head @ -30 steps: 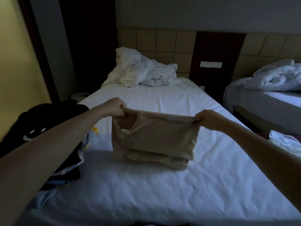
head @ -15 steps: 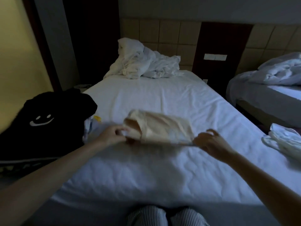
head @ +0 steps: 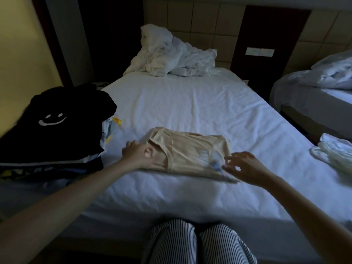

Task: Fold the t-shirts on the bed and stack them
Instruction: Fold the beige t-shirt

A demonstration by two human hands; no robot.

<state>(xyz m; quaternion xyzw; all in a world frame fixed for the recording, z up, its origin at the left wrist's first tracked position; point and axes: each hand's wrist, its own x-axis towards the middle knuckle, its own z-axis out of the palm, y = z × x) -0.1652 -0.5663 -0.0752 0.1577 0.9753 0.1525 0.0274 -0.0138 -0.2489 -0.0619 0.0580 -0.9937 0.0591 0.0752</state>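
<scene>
The white-sheeted bed (head: 190, 111) carries, at 9 o'clock, a stack of dark clothes topped by a black smiley-print garment (head: 51, 119). At centre lies the folded beige cotton t-shirt (head: 190, 153), flat, long axis running 9 to 3 o'clock. The left hand (head: 138, 154) rests on its left edge, fingers curled but closed on nothing visible; the right hand (head: 245, 166) hovers at its right edge, fingers spread and blurred. The stack lies at 9 o'clock from the shirt, so the left hand is nearer. One second ago both hands held the shirt up by its top edge; it now lies released.
</scene>
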